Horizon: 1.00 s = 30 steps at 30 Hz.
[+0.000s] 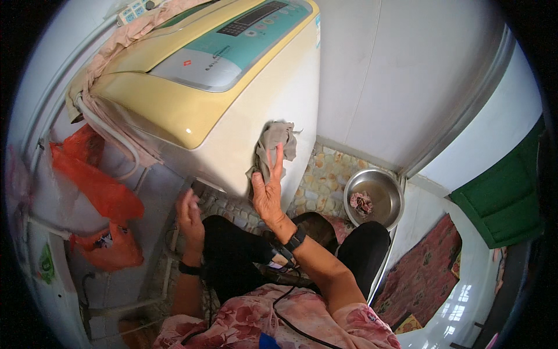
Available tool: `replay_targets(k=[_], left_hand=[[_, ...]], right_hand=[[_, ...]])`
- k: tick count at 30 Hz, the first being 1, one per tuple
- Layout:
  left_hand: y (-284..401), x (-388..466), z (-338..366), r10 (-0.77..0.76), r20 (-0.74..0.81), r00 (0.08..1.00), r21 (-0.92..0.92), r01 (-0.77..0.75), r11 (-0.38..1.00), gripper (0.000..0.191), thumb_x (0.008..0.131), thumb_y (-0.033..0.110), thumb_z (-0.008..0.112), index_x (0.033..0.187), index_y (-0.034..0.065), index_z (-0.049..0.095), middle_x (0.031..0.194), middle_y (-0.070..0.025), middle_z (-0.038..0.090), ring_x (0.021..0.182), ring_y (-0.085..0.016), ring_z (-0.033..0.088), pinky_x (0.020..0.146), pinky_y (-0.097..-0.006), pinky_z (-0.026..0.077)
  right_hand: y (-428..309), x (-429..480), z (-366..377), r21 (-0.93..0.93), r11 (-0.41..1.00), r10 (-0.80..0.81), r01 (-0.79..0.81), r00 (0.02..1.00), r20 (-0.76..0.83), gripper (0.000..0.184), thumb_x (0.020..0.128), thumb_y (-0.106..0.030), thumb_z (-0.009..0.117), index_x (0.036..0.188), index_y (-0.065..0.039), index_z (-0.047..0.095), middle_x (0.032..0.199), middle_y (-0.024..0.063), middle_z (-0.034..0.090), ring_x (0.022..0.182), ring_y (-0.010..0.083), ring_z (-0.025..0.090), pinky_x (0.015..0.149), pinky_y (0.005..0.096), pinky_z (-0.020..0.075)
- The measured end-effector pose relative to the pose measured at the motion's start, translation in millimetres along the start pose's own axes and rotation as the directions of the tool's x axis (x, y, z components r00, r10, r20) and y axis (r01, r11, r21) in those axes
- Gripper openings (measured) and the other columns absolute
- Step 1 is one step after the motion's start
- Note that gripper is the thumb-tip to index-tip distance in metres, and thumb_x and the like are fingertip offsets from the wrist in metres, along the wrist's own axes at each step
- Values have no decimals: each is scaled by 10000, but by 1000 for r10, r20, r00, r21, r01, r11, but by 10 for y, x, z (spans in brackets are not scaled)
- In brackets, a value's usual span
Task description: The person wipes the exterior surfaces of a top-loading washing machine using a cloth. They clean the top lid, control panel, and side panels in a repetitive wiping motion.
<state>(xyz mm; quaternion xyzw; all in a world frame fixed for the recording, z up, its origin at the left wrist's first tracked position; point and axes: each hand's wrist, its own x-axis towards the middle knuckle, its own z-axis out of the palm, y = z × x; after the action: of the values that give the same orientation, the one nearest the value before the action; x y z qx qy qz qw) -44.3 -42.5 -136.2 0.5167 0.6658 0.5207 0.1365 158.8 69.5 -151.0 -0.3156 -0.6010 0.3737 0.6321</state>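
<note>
A damp-looking grey cloth (275,148) lies bunched against the white front panel of a top-loading washing machine (244,144). My right hand (269,192) presses it there with fingers spread, a dark band on the wrist. The machine has a yellow top frame and a teal control panel (244,35) with buttons and printed writing. Beside the machine's lower left corner is my left hand (190,213), slightly blurred, holding nothing, fingers loosely extended. Whether it touches the machine I cannot tell.
Right of my knees, a steel basin (383,203) holds murky water and a crumpled pink cloth (361,203). Red plastic bags (109,192) hang at left near a pale hose (130,152). A patterned red mat (420,279) lies at right, beyond a raised floor edge.
</note>
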Motion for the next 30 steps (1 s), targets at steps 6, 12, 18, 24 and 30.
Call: replay_targets(k=[6, 12, 18, 24, 30], left_hand=[[-953, -631, 35, -264, 79, 961, -276, 276, 921, 323, 1071, 215, 493, 1292, 6, 600, 974, -76, 678, 693, -130, 602, 589, -312, 483], [-984, -610, 17, -318, 62, 946, -468, 309, 828, 293, 1070, 219, 495, 1239, 11, 615, 983, -71, 679, 657, -124, 589, 556, -298, 462], [-945, -628, 125, -353, 17, 936, -404, 329, 854, 247, 1064, 186, 507, 1197, 13, 622, 923, -67, 661, 628, -109, 557, 551, -293, 461], [-1028, -602, 156, -303, -31, 953, -387, 268, 882, 192, 1048, 125, 522, 1136, 0, 638, 885, -62, 641, 607, -109, 537, 552, -296, 470], [-998, -605, 162, -312, -26, 950, -353, 283, 892, 193, 1039, 100, 521, 1150, -5, 640, 893, -71, 650, 600, -105, 533, 543, -300, 468]], right_hand=[[397, -488, 35, 270, 889, 411, -371, 905, -111, 826, 1018, -325, 528, 1591, 1, 30, 1616, 235, 167, 1476, 332, 222, 1214, 421, 179], [-195, -80, 7, 104, 990, 102, -98, 994, -34, 768, 1029, -291, 536, 1583, 7, 94, 1629, 236, 143, 1486, 348, 213, 1206, 405, 195], [-382, 514, 72, -156, 942, -309, 296, 949, -63, 640, 897, -142, 583, 1506, -27, 423, 1628, 273, 147, 1506, 420, 165, 1205, 483, 161], [635, -286, -76, 197, 824, 562, -531, 810, -167, 637, 1033, -470, 490, 1291, 109, 551, 1336, 231, 540, 1148, 334, 498, 1026, 439, 364], [-117, -210, 23, 128, 988, 87, -83, 996, -21, 738, 1028, -347, 522, 1563, 37, 189, 1636, 248, 106, 1500, 350, 166, 1208, 430, 180]])
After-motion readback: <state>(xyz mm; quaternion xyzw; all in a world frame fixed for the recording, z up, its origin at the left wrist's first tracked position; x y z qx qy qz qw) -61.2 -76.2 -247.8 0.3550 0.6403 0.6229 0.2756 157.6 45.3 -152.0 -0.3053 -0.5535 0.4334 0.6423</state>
